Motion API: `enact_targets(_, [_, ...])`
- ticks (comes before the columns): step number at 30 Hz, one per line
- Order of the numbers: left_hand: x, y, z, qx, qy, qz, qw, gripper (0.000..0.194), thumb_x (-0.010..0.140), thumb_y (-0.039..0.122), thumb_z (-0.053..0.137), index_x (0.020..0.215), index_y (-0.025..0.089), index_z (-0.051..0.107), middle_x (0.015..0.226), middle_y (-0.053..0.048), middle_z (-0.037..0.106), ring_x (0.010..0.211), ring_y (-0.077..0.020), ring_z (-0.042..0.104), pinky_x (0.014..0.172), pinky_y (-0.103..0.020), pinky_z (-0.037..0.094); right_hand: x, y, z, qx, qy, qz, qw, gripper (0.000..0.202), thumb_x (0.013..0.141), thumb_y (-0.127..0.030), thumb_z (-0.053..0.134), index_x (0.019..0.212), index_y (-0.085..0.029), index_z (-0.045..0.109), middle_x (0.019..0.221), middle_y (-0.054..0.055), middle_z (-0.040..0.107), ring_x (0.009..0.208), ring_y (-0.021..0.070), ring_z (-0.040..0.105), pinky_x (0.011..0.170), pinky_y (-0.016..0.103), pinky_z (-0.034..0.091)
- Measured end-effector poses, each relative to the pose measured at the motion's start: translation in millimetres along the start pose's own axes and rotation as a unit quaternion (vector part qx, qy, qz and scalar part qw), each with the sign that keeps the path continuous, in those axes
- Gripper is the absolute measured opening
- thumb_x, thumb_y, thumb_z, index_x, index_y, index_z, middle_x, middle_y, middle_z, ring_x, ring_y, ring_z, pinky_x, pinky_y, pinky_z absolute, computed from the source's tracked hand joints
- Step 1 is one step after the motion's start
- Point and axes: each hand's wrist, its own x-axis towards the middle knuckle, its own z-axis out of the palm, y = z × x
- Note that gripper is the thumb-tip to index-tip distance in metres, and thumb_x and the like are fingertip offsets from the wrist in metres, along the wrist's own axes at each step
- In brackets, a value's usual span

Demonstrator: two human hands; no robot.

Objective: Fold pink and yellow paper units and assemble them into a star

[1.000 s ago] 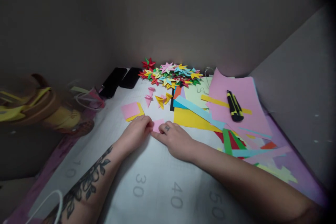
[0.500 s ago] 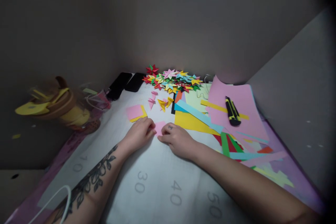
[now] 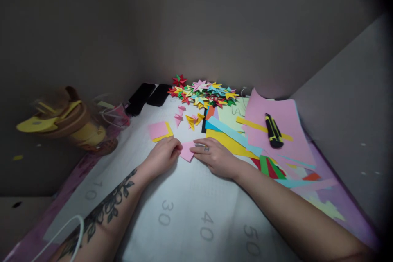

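Note:
A small pink paper piece (image 3: 187, 152) lies on the white sheet between my hands. My left hand (image 3: 167, 151) has its fingers pressed together on the paper's left edge. My right hand (image 3: 211, 153) rests at the paper's right side, its fingers stretched out and the fingertips on the upper right edge. Beyond my left hand lies a pink square (image 3: 158, 130) over yellow squares (image 3: 167, 132). Folded pink pieces (image 3: 178, 119) and folded yellow pieces (image 3: 190, 121) stand farther back.
Colourful paper stars (image 3: 202, 94) are piled at the back. Two dark phones (image 3: 159, 95) lie beside them. On the right, a cutter (image 3: 273, 130) rests on pink sheets (image 3: 294, 118), near paper strips (image 3: 272, 168). A lidded cup (image 3: 89, 127) stands at the left.
My right hand has moved slightly right and its fingers have straightened, so more of the pink paper shows. My left hand has stayed nearly still at the paper's left edge.

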Motion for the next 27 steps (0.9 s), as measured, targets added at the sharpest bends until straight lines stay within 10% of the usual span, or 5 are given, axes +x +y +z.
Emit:
enact_targets(9, [-6, 22, -5.7, -0.147, 0.066, 0.012, 0.987, 0.021, 0.089, 0.030, 0.042, 0.097, 0.018, 0.058, 0.092, -0.005, 0.062, 0.086, -0.0168, 0.056, 0.078, -0.030, 0.043, 8, -8, -4, 0.237, 0.178, 0.127, 0.946, 0.014, 0.079, -0.011, 0.052, 0.080, -0.018, 0.064, 0.082, 0.006, 0.068, 0.079, 0.0163, 0.063, 0.072, 0.031, 0.052])
enact_targets(17, [-5, 29, 10.7, -0.344, 0.023, -0.092, 0.934, 0.017, 0.080, 0.027, 0.054, 0.094, 0.018, 0.050, 0.074, 0.001, 0.060, 0.066, -0.0116, 0.055, 0.060, -0.022, 0.041, 17, -14, -2, 0.345, 0.139, 0.286, 0.883, 0.019, 0.076, -0.016, 0.057, 0.095, -0.018, 0.059, 0.079, 0.001, 0.064, 0.070, 0.0131, 0.061, 0.065, 0.025, 0.049])
enact_targets(23, [-2, 27, 10.7, -0.393, 0.050, -0.153, 0.905, 0.012, 0.072, 0.022, 0.057, 0.078, 0.018, 0.047, 0.062, 0.006, 0.050, 0.055, -0.0085, 0.049, 0.053, -0.020, 0.037, 13, -18, -3, 0.125, 0.189, 0.169, 0.959, 0.025, 0.083, -0.028, 0.058, 0.106, -0.020, 0.058, 0.102, 0.009, 0.064, 0.097, 0.0223, 0.056, 0.084, 0.039, 0.044])
enact_targets(27, [-1, 26, 11.1, -0.437, 0.069, -0.186, 0.877, 0.012, 0.070, 0.023, 0.056, 0.077, 0.019, 0.047, 0.058, 0.007, 0.049, 0.052, -0.0091, 0.049, 0.053, -0.021, 0.038, 13, -25, -4, -0.048, 0.099, 0.015, 0.994, 0.028, 0.085, -0.032, 0.059, 0.110, -0.021, 0.059, 0.107, 0.010, 0.064, 0.102, 0.0246, 0.050, 0.084, 0.041, 0.036])
